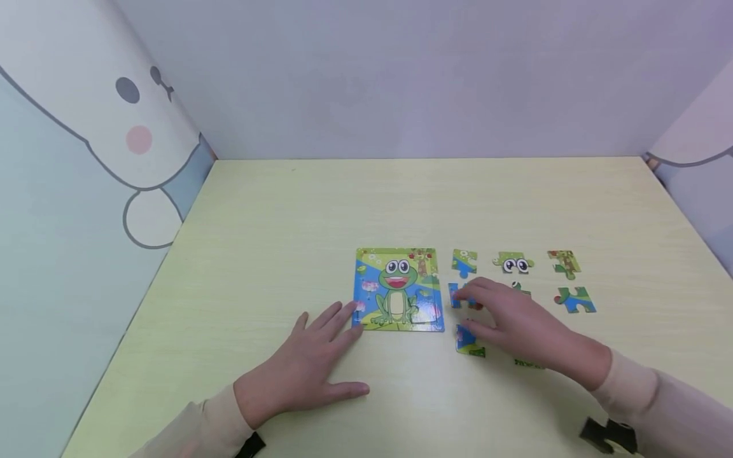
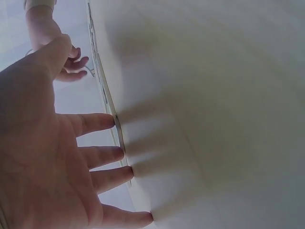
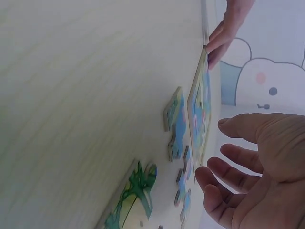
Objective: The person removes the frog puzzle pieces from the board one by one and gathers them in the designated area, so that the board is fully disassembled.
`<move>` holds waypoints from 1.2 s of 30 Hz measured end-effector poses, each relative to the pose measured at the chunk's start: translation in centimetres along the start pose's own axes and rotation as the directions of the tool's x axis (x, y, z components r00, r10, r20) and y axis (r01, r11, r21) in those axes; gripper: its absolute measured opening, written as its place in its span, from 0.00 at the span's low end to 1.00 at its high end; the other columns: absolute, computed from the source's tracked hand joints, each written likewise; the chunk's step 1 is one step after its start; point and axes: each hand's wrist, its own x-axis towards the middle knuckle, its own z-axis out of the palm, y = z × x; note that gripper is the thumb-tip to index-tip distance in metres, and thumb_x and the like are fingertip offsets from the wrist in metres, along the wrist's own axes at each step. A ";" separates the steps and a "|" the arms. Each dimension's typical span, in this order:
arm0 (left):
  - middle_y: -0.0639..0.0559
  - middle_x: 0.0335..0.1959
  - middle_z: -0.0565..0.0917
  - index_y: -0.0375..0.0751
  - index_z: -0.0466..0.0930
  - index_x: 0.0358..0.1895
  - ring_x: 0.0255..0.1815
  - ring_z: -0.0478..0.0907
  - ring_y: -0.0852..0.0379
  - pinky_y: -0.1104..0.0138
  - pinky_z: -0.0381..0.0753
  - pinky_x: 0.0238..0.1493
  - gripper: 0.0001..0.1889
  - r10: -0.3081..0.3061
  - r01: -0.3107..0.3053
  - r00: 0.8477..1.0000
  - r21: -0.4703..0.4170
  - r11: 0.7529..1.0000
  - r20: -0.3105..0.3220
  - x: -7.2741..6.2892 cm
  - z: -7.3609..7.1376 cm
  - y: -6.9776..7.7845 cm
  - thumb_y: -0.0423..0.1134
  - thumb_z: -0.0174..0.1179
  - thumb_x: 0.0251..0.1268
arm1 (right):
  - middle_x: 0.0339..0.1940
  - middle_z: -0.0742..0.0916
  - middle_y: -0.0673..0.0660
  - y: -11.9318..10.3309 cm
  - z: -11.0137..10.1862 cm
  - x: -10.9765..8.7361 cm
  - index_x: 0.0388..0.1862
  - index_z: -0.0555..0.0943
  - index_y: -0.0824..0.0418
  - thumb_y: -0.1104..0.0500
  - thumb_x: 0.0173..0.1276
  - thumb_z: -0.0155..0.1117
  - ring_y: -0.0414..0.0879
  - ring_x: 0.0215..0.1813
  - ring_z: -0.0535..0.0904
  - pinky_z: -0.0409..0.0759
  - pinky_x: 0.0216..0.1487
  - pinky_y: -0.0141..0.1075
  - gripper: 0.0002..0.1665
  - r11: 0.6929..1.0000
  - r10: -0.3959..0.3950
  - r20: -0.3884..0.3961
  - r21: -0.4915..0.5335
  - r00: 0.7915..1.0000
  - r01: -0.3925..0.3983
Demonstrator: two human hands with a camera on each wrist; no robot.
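A square frog jigsaw board (image 1: pixel 395 267) lies flat on the table, with a piece-shaped outline at its lower right. My left hand (image 1: pixel 300 369) is spread at the board's lower left, its fingertips touching that edge, also in the left wrist view. To the right of the board, my right hand (image 1: pixel 527 324) hovers low over loose jigsaw pieces, fingers loosely bent. Beneath its fingertips are a blue piece (image 1: pixel 454 294) and a blue-green corner piece (image 1: pixel 466 340). In the right wrist view, a gap separates the right hand (image 3: pixel 267 176) from the pieces (image 3: pixel 177 133), and it holds nothing.
More pieces lie in rough rows: a green-blue one (image 1: pixel 464 261), one with frog eyes (image 1: pixel 514 263), a tree one (image 1: pixel 565 262) and a blue-green one (image 1: pixel 578 299). Others are partly hidden under the right hand. Walls with cartoon prints border the pale table (image 1: pixel 286 222).
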 end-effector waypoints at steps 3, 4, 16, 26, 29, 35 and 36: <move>0.43 0.84 0.62 0.47 0.72 0.76 0.83 0.61 0.37 0.26 0.67 0.66 0.45 0.002 -0.002 1.000 0.001 1.000 -0.003 0.0 0.0 0.0 0.76 0.54 0.67 | 0.60 0.86 0.52 -0.9 0.6 1.4 0.61 0.84 0.55 0.55 0.69 0.75 0.47 0.56 0.85 0.86 0.56 0.48 0.22 0.999 -0.042 0.000 -0.009 0.999 0.042; 0.43 0.84 0.62 0.47 0.72 0.76 0.83 0.61 0.37 0.26 0.67 0.66 0.45 0.002 -0.002 1.000 0.000 1.000 -0.004 0.0 0.0 0.0 0.76 0.54 0.67 | 0.60 0.86 0.53 -1.2 0.9 1.8 0.61 0.84 0.56 0.55 0.68 0.75 0.48 0.58 0.85 0.85 0.58 0.49 0.23 0.998 -0.061 -0.003 -0.016 0.998 0.061; 0.42 0.84 0.62 0.46 0.72 0.75 0.82 0.62 0.37 0.26 0.67 0.65 0.45 0.012 -0.012 1.000 0.005 1.000 -0.015 -0.1 -0.1 0.0 0.76 0.55 0.67 | 0.62 0.86 0.59 -3.6 2.6 4.6 0.67 0.81 0.61 0.54 0.68 0.76 0.55 0.62 0.83 0.84 0.62 0.51 0.30 0.997 -0.050 0.038 -0.061 0.998 0.052; 0.42 0.84 0.62 0.46 0.72 0.75 0.83 0.62 0.37 0.26 0.68 0.65 0.45 0.003 -0.002 1.000 0.013 1.000 -0.017 0.0 0.0 0.0 0.77 0.55 0.67 | 0.60 0.83 0.58 -3.4 3.1 4.9 0.67 0.81 0.59 0.55 0.65 0.77 0.51 0.55 0.79 0.84 0.50 0.44 0.31 0.994 -0.062 0.049 -0.091 0.997 0.066; 0.42 0.84 0.62 0.46 0.72 0.75 0.83 0.61 0.37 0.25 0.67 0.65 0.45 -0.003 0.003 1.000 0.005 1.000 -0.011 0.0 0.1 0.0 0.76 0.55 0.66 | 0.60 0.83 0.58 -3.4 3.0 4.9 0.66 0.81 0.58 0.55 0.64 0.78 0.52 0.56 0.77 0.83 0.49 0.44 0.32 0.995 -0.064 0.046 -0.079 0.997 0.067; 0.42 0.84 0.61 0.47 0.72 0.76 0.83 0.60 0.37 0.26 0.66 0.66 0.45 -0.011 0.011 1.000 -0.001 1.000 0.007 0.0 0.1 0.1 0.76 0.55 0.66 | 0.56 0.82 0.56 -3.4 3.0 4.9 0.64 0.82 0.58 0.55 0.63 0.79 0.51 0.54 0.74 0.79 0.49 0.42 0.30 0.993 -0.094 0.012 -0.075 0.995 0.095; 0.42 0.84 0.61 0.47 0.72 0.76 0.83 0.60 0.37 0.26 0.66 0.66 0.45 -0.010 0.010 1.000 0.001 1.000 0.007 0.0 0.1 0.1 0.76 0.55 0.66 | 0.54 0.81 0.55 -3.4 3.0 4.9 0.63 0.83 0.58 0.56 0.63 0.79 0.50 0.52 0.74 0.78 0.47 0.40 0.29 0.991 -0.105 0.003 -0.080 0.994 0.105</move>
